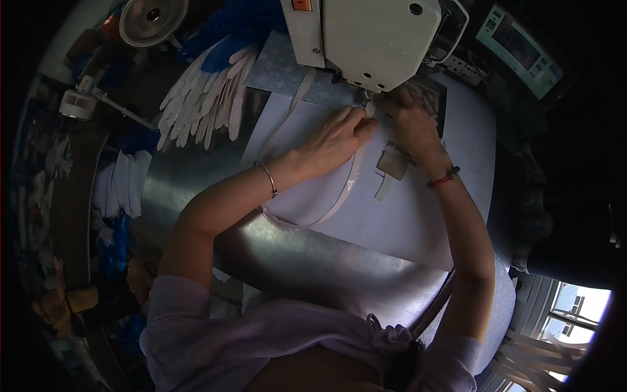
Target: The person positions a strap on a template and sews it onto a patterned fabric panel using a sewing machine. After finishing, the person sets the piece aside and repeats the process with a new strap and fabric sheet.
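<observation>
Under the head of a white sewing machine (375, 39), both hands are close to the needle area. My left hand (339, 138) has its fingers pressed together on a narrow pale strip (351, 179), which loops down over the white sheet (392, 225) on the work surface. To the right of the needle, my right hand (413, 124) has bent fingers; its fingertips are dark and partly hidden, and what they hold cannot be made out. Just below that hand lie a small brown patch (392, 164) and a short pale tab (384, 188).
A bundle of long pale pieces (209, 98) lies at the upper left, near a fan (153, 19). More stacked white pieces (122, 185) are farther left. A lit control screen (519, 52) stands at the upper right. The metal table edge (313, 258) curves in front of my body.
</observation>
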### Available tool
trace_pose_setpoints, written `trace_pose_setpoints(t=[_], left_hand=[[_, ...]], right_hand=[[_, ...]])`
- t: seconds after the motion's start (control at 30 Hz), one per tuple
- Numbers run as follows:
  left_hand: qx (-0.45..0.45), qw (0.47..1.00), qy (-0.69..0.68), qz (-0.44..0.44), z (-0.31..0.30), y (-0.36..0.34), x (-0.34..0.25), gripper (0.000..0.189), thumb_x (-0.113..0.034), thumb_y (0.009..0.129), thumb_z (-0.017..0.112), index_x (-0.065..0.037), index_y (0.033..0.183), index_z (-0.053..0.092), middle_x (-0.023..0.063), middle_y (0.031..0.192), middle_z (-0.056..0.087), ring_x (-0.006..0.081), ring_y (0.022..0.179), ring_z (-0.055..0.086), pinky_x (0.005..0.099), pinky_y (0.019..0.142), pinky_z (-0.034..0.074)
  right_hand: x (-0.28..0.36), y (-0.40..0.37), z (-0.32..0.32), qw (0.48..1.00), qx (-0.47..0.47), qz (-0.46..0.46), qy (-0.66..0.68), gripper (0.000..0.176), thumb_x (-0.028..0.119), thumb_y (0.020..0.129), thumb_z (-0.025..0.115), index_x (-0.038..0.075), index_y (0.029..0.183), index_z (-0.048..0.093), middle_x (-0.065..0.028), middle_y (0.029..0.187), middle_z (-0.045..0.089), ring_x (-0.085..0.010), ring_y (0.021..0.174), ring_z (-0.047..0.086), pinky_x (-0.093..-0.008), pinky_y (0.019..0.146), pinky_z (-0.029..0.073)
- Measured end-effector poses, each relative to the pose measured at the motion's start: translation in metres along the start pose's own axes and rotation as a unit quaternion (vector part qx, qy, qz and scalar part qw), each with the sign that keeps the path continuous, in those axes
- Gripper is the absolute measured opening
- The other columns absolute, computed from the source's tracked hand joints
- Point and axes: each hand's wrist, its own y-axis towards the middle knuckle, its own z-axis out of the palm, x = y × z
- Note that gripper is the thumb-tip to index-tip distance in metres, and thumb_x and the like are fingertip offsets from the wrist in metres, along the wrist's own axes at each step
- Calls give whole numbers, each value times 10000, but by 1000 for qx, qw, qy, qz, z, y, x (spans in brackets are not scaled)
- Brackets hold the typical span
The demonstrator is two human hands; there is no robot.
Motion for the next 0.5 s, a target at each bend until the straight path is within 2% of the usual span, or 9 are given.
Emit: trace_pose_setpoints(t=[0.03,0.17,0.37,0.43,0.5], left_hand=[[21,999,7,-24,0,-1,-2,361,-75,873,586,11,1223,569,134,1230,519,295,1147,517,378,970,469],[10,1000,23,-7,1,0,1,371,-55,860,570,11,1226,568,141,1211,532,293,1122,525,379,953,478],[28,1000,14,-3,-7,-1,4,411,-30,814,589,10,1223,579,139,1207,589,288,1078,558,384,962,477],[-40,999,13,32,-5,-1,7,324,-8,787,578,28,1107,612,136,1077,627,293,1008,585,386,901,507],[-39,999,12,35,-5,-1,9,319,-8,785,578,26,1099,619,132,1080,631,289,1011,588,386,895,510]], right_hand=[[1,-6,-3,1000,21,-10,9,412,86,825,600,221,1210,664,-70,1159,558,-292,1111,574,-459,943,495],[10,-19,-15,998,55,-32,-22,442,57,828,593,215,1238,641,-72,1177,561,-293,1129,572,-442,952,503],[10,-20,-15,997,56,-46,-18,470,37,822,591,222,1252,630,-67,1177,563,-279,1110,586,-423,921,525],[9,-20,-14,997,53,-50,-18,476,34,818,596,223,1253,630,-64,1173,564,-273,1101,591,-421,913,528],[8,-21,-13,997,50,-50,-20,481,32,814,600,224,1253,629,-61,1170,565,-266,1093,596,-418,906,532]])
